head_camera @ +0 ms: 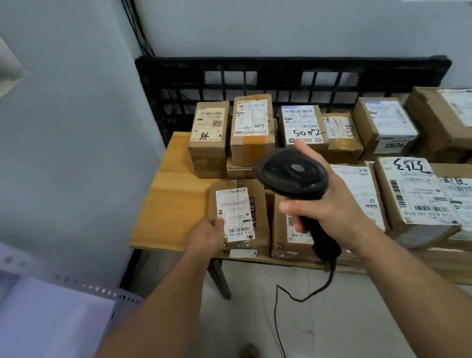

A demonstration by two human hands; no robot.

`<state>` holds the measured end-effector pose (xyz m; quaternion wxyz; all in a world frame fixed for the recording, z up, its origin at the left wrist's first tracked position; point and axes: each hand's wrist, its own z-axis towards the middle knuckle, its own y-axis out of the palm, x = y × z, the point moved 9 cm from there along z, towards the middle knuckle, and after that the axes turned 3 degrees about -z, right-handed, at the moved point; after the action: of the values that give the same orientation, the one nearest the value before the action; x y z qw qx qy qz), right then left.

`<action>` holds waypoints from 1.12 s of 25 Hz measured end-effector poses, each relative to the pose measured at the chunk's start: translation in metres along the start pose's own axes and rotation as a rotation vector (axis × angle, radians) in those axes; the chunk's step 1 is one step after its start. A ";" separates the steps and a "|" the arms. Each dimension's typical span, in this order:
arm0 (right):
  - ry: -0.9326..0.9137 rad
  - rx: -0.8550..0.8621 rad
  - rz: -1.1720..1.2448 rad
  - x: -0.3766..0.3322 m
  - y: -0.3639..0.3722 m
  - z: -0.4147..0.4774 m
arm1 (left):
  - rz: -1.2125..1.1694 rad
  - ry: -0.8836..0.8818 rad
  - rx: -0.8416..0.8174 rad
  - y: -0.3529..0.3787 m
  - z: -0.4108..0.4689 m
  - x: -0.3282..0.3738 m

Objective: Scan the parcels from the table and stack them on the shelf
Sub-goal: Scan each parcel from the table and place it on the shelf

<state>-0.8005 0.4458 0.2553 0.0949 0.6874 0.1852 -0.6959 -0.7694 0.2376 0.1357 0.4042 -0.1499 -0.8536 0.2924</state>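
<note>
The left hand (206,235) grips a small brown cardboard parcel (240,216) by its near left corner, fingers curled round the edge; the parcel is at the near left of the pile on the yellow wooden counter (171,192); I cannot tell if it lies flat or is lifted a little. Its white label has barcodes and "K20 00" upside down; the brown side beside the label has black letters that look like "DOLL".

The right hand (329,206) is closed round the handle of a black barcode scanner (293,172); the thumb sticks up on the far side of the scanner's round head; the head is just right of the held parcel; a thin black cable (277,321) hangs from the handle to the floor.

More brown boxes with white labels fill the counter; in the far row one box (252,127) says "12-257" in pen; the box to its right (303,125) says "5082"; a box farther right (384,123) has "0836" printed upside down; a box near the right (412,188) has big black pen marks I cannot read. A black plastic grid (246,71) stands against the far wall.
</note>
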 end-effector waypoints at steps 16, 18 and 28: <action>-0.005 -0.077 0.017 -0.012 0.024 -0.007 | -0.307 0.088 -0.219 -0.025 -0.015 -0.004; -0.015 -0.112 0.036 -0.018 0.029 -0.016 | -0.416 0.164 -0.120 -0.045 -0.028 0.001; -0.118 -0.236 0.161 -0.077 0.031 -0.064 | -0.447 0.559 0.344 -0.154 -0.098 0.060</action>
<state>-0.7270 0.4331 0.3290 0.2414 0.6420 0.2040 -0.6985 -0.7337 0.1837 0.3167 0.6938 0.0355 -0.6609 0.2839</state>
